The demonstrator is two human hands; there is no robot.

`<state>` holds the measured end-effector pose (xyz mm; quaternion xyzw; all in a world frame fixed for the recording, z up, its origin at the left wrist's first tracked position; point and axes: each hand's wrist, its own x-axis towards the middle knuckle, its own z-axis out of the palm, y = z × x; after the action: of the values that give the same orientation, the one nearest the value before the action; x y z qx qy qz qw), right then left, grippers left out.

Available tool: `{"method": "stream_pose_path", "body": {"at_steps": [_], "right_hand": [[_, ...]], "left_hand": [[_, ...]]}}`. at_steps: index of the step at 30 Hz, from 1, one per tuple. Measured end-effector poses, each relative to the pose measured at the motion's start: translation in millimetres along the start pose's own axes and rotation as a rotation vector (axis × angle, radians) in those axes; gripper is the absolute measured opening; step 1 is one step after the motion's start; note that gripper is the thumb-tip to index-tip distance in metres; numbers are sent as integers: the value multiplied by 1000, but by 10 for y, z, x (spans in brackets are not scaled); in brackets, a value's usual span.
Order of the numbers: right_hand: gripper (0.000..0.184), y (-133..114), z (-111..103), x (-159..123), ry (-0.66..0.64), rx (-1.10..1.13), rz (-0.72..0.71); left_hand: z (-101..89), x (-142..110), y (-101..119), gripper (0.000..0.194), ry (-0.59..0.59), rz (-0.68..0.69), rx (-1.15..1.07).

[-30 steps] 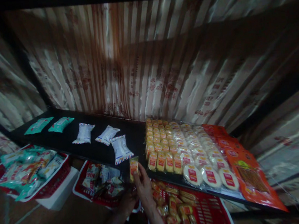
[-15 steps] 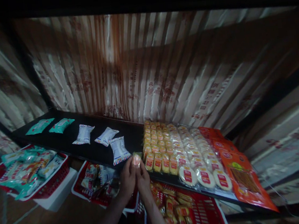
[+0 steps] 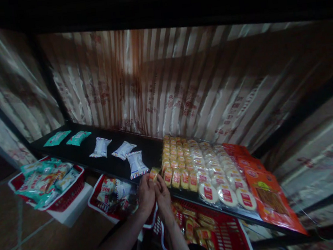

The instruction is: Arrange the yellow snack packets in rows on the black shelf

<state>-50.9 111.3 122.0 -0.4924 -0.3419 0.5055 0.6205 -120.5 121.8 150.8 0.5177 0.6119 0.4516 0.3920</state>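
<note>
My left hand [image 3: 146, 194] and my right hand [image 3: 163, 193] meet at the front edge of a dark shelf [image 3: 115, 166]. Together they pinch a small yellow snack packet [image 3: 154, 173], which sits just left of rows of similar yellow packets [image 3: 175, 160]. Round white cakes with red labels [image 3: 220, 175] fill the rows beside those. Three white packets [image 3: 124, 154] lie on the shelf to the left of my hands.
Orange flat packs [image 3: 263, 182] lie at the shelf's right end, two green packets [image 3: 67, 138] at its far left. Below stand red baskets: one with yellow packets [image 3: 227, 238], one with mixed snacks [image 3: 114, 193], another on a white box [image 3: 49, 182]. Striped paper covers the back wall.
My left hand came up from the basket to join the right on the yellow packet. Both hands carried it forward to the shelf edge beside the yellow rows. The view shifted slightly.
</note>
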Motion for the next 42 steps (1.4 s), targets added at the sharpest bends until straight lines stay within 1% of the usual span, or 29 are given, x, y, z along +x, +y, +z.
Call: {"method": "stream_pose_path", "body": {"at_steps": [3, 7, 11, 14, 17, 20, 23, 26, 28, 33, 35, 37, 40, 42], "right_hand": [[69, -18, -66, -35, 19, 8, 4], [61, 2, -105, -53, 37, -55, -12], [60, 25, -29, -2, 61, -76, -2], [60, -18, 44, 85, 39, -62, 8], [60, -82, 73, 184, 19, -76, 18], [61, -114, 53, 249, 28, -122, -12], [59, -92, 10, 267, 59, -153, -41], [54, -41, -28, 264, 92, -179, -72], [50, -14, -36, 266, 103, -202, -106], [43, 8, 7, 289, 134, -274, -171], [43, 13, 32, 293, 154, -287, -182], [48, 18, 56, 294, 180, -289, -180], [56, 18, 92, 296, 224, -289, -156], [56, 14, 116, 299, 229, -293, -147]], "left_hand": [[24, -77, 24, 32, -32, 8, -48], [19, -91, -38, 32, -59, -66, -137], [-22, 10, -88, 32, -46, -97, -148], [-24, 127, -84, 34, -24, -51, -138], [-19, 220, -58, 36, -47, -8, -98], [-16, 261, -36, 38, -86, -3, -33], [-1, 269, -45, 40, -111, -23, -1], [20, 271, -85, 39, -102, -61, 2], [24, 279, -114, 37, -94, -62, 11], [-24, 328, -147, 35, -71, -71, 29], [-50, 351, -149, 33, -67, -81, 25], [-71, 367, -146, 31, -69, -108, 0], [-83, 370, -136, 28, -74, -158, -79], [-75, 357, -124, 28, -59, -155, -151]]}}
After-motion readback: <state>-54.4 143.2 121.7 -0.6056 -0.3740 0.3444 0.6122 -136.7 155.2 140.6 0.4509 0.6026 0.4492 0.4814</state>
